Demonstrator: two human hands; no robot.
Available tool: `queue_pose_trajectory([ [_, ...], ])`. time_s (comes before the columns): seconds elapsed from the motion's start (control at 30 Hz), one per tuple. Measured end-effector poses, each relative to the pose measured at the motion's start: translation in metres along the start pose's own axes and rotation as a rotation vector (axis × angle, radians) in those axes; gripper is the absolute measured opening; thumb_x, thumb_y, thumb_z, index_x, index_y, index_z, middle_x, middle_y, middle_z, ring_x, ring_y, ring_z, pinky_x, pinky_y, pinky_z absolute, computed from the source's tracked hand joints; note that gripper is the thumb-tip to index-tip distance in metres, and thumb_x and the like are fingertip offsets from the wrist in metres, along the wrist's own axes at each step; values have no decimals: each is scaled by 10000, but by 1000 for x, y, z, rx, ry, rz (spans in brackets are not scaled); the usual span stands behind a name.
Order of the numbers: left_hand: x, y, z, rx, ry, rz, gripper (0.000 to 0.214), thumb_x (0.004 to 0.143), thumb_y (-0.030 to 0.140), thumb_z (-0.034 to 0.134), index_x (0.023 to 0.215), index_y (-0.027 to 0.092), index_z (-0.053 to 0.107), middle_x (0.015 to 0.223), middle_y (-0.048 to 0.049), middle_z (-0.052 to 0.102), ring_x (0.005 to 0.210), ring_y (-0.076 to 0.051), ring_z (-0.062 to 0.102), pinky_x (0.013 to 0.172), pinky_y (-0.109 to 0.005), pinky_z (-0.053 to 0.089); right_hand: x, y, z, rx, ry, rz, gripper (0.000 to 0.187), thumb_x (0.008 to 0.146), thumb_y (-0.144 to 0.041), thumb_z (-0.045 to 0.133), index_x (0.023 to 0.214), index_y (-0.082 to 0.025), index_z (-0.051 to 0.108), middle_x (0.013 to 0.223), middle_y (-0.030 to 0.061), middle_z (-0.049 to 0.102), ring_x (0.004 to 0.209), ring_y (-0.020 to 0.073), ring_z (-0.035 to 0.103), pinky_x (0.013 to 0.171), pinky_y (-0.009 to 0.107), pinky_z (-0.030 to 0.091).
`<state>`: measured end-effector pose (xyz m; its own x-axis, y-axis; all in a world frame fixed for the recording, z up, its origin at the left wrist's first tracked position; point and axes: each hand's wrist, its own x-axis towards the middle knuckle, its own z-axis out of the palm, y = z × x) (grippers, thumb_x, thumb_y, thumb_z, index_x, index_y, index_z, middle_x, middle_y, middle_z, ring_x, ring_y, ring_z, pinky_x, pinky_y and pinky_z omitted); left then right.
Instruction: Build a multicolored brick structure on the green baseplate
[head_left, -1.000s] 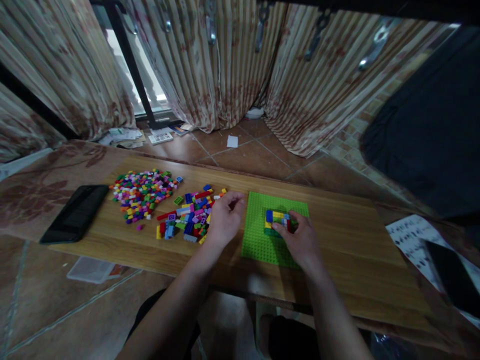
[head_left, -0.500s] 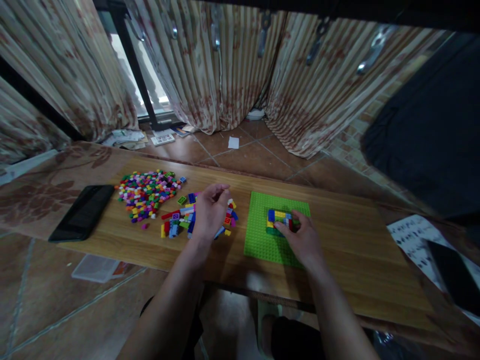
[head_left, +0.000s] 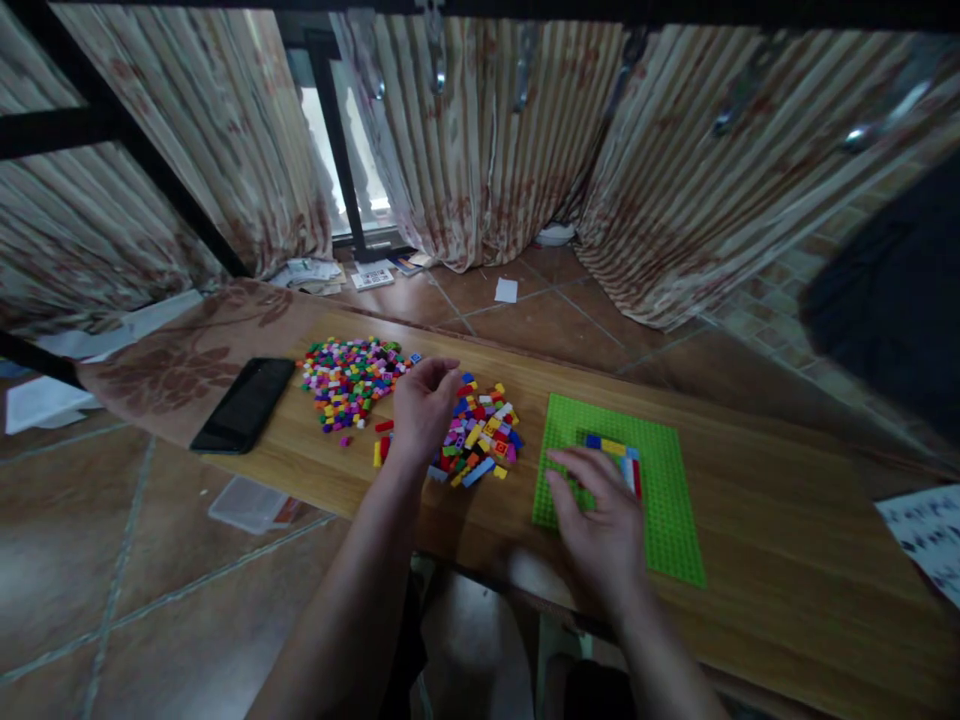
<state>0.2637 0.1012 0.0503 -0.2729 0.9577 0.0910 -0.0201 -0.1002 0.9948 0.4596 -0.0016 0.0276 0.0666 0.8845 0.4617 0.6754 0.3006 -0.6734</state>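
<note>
A green baseplate lies on the wooden table, with a small build of blue, yellow and red bricks on it. My right hand rests on the plate's near left part, fingers stretched out toward the build, holding nothing. My left hand hangs over a pile of larger mixed-colour bricks, fingers curled down into it; whether it holds a brick is hidden. A second pile of tiny bricks lies further left.
A black phone lies at the table's left end on a patterned cloth. Printed paper sits at the far right. Curtains hang behind; a clear plastic lid lies on the tiled floor.
My view has swung left. My left hand stays over the larger-brick pile, which looks more spread out. My right hand has slid back from the build and flattened on the plate.
</note>
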Motion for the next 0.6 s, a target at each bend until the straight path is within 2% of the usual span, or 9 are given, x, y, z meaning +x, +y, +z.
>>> queue_pose_trajectory([
  [0.1,1,1,-4,-9,9,4,163,707,231,638,841,144,671,669,14,627,549,-88,517,538,-205,416,-7,-12,28,-12,-170,-135,267,931,-223,498,1120,-242,687,1119,76,650,1053,218,603,922,372,509],
  [0.23,2,3,-11,-30,29,-16,165,715,218,635,852,133,668,695,6,642,568,-88,537,540,-197,415,-7,-10,51,-54,-251,-200,294,932,-184,483,1158,-216,668,1167,96,619,1072,235,584,936,395,513],
  [0.37,4,4,-18,-6,22,-26,181,721,231,642,861,122,680,686,16,631,560,-79,514,528,-191,393,-6,-8,60,-97,-277,-223,286,929,-161,483,1144,-213,665,1165,106,606,1095,248,573,934,407,517],
  [0.6,6,3,-25,36,7,-7,161,732,238,633,839,129,684,679,25,616,548,-78,490,539,-200,392,-4,-7,63,-134,-252,-230,181,936,-191,509,1001,-224,675,1107,85,636,1030,243,595,909,412,512],
])
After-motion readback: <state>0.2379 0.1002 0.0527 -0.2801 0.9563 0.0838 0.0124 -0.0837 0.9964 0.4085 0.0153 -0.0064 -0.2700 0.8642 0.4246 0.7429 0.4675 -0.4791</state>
